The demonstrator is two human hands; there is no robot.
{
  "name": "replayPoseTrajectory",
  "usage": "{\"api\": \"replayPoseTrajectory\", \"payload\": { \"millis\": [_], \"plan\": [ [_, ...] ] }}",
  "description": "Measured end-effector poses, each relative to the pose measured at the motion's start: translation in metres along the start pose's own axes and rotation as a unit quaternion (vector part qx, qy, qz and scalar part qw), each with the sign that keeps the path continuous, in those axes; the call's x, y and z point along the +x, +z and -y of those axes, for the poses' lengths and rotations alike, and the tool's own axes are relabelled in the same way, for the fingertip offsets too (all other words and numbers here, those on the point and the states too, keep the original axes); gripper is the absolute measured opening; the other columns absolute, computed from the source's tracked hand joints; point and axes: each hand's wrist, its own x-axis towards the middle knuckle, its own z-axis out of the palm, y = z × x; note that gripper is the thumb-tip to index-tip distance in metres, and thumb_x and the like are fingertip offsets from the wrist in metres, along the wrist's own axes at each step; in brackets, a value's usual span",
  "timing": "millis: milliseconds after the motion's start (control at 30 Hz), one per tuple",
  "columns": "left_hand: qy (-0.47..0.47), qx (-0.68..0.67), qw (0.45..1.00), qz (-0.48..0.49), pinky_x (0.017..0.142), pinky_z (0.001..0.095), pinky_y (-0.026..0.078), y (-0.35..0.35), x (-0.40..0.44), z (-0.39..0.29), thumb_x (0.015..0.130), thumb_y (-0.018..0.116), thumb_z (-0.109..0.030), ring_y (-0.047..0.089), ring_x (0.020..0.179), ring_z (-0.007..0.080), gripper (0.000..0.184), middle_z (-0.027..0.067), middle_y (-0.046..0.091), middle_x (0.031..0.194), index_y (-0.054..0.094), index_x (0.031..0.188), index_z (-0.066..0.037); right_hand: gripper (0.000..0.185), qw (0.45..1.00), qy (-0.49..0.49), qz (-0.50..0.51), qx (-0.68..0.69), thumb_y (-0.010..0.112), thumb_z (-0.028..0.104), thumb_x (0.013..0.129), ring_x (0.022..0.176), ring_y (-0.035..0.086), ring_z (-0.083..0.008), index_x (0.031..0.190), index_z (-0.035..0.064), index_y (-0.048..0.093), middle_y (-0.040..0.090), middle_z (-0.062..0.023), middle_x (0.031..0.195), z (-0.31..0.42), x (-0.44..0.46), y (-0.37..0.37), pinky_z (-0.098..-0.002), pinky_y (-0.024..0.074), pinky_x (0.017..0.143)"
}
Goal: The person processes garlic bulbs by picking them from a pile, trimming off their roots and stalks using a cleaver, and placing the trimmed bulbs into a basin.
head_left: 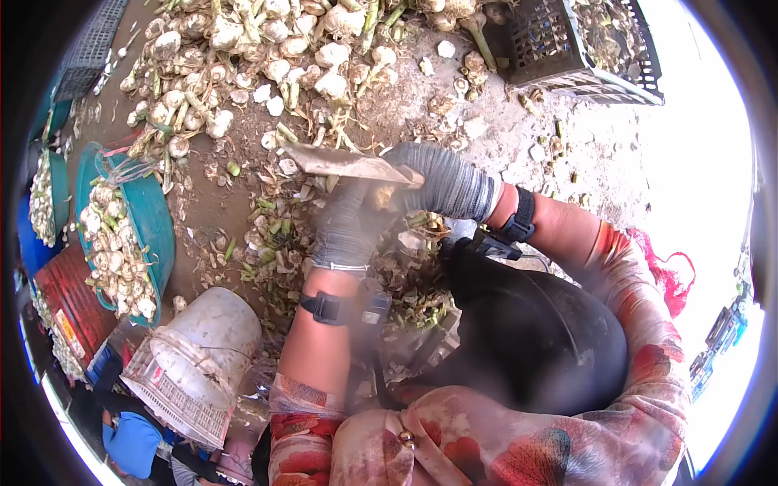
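A broad, dirty blade (344, 164) lies across the space between my two gloved hands, its tip pointing left. My right hand (442, 180), in a grey knitted glove, is closed round the end of this knife. Just below the blade, my left hand (348, 223), gloved too, is closed on a pale garlic bulb (379, 195), which is blurred and partly hidden. Beneath both hands lie cut green stems and loose skins (279, 227). A large heap of garlic with stems (284, 49) spreads over the ground beyond my hands.
A teal basket of garlic (158, 219) stands at the left, with an upturned white bucket (231, 320) nearer me. A black crate (567, 65) is at the upper right. Another person in blue (134, 444) shows at the lower left. Black material covers my knee (543, 332).
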Motion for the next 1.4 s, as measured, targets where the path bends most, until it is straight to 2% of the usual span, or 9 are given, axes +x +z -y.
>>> {"api": "replayPoseTrajectory", "payload": {
  "millis": [67,133,233,533,633,733,933,1133,1400],
  "plan": [
    [0.129,0.397,0.908,-0.026,0.094,0.0398,0.045,-0.033,0.015,0.004,0.090,0.061,-0.024,0.048,0.118,0.0236,0.049,0.0079,0.051,0.126,0.045,0.132,-0.005,0.046,0.996,-0.028,0.014,-0.079,0.071,0.040,0.080,0.098,0.061,-0.0321,0.111,0.0086,0.059,0.063,-0.0144,0.102,0.006,-0.003,-0.016,-0.0397,0.0490,0.083],
    [0.359,0.727,0.583,-0.047,0.092,0.0328,0.043,-0.073,0.021,0.017,0.094,0.055,-0.013,0.055,0.102,0.0201,0.027,0.0116,0.060,0.108,0.057,0.119,-0.002,0.038,0.987,-0.044,0.027,-0.149,0.066,0.040,0.083,0.092,0.063,-0.0331,0.106,0.0096,0.061,0.065,-0.0152,0.094,0.024,-0.006,-0.029,-0.0423,0.0498,0.079],
    [0.264,0.461,0.839,-0.118,0.090,0.0313,0.041,-0.023,-0.011,-0.020,0.093,0.058,-0.013,0.054,0.095,0.0173,0.023,0.0090,0.060,0.102,0.062,0.112,-0.001,0.027,0.940,0.157,0.155,-0.262,0.063,0.032,0.084,0.080,0.065,-0.0343,0.096,0.0079,0.063,0.065,-0.0153,0.080,0.025,0.003,-0.041,-0.0420,0.0507,0.073],
    [0.448,-0.123,0.803,-0.373,0.093,0.0426,0.050,-0.112,-0.098,-0.226,0.093,0.057,-0.031,0.056,0.110,0.0278,0.043,0.0145,0.056,0.120,0.050,0.126,-0.004,0.024,0.971,0.152,-0.063,-0.173,0.062,0.028,0.087,0.066,0.061,-0.0321,0.093,0.0057,0.064,0.062,-0.0171,0.071,-0.060,-0.036,-0.034,-0.0395,0.0485,0.066],
    [0.366,0.299,0.857,-0.202,0.102,0.0447,0.042,-0.118,-0.044,-0.157,0.091,0.059,-0.031,0.051,0.118,0.0326,0.053,0.0154,0.053,0.125,0.046,0.134,-0.002,0.025,0.966,0.184,-0.063,-0.168,0.063,0.030,0.088,0.066,0.060,-0.0296,0.096,0.0060,0.063,0.062,-0.0162,0.073,-0.048,-0.022,-0.025,-0.0388,0.0482,0.065],
    [0.201,0.776,0.568,-0.188,0.105,0.0463,0.033,-0.078,0.021,-0.043,0.076,0.070,-0.050,0.046,0.121,0.0354,0.070,0.0232,0.050,0.129,0.055,0.127,-0.003,0.027,0.968,0.208,-0.019,-0.137,0.064,0.029,0.088,0.070,0.062,-0.0300,0.104,0.0077,0.063,0.064,-0.0156,0.078,-0.019,-0.017,-0.023,-0.0386,0.0488,0.067],
    [0.199,0.846,0.450,-0.208,0.113,0.0482,0.019,-0.079,0.049,0.015,0.072,0.075,-0.044,0.029,0.136,0.0373,0.078,0.0236,0.038,0.142,0.048,0.134,-0.004,0.032,0.964,0.177,0.013,-0.197,0.065,0.034,0.085,0.081,0.064,-0.0372,0.106,0.0098,0.062,0.066,-0.0174,0.085,-0.032,-0.035,-0.010,-0.0426,0.0503,0.071],
    [0.181,0.421,0.887,-0.055,0.089,0.0402,0.051,-0.058,0.004,-0.002,0.075,0.074,-0.005,0.058,0.107,0.0273,0.075,0.0162,0.054,0.123,0.034,0.139,-0.010,0.021,0.952,0.097,0.093,-0.274,0.061,0.023,0.079,0.081,0.065,-0.0358,0.096,0.0115,0.061,0.064,-0.0150,0.081,0.003,-0.023,-0.007,-0.0460,0.0501,0.069],
    [0.246,0.417,0.874,-0.038,0.086,0.0301,0.049,-0.035,-0.024,-0.004,0.077,0.072,0.000,0.056,0.098,0.0169,0.058,0.0100,0.054,0.110,0.040,0.125,-0.004,0.020,0.956,0.052,0.072,-0.278,0.062,0.023,0.081,0.078,0.065,-0.0346,0.096,0.0094,0.062,0.065,-0.0151,0.081,0.012,-0.019,-0.015,-0.0446,0.0508,0.068]
  ]
}}
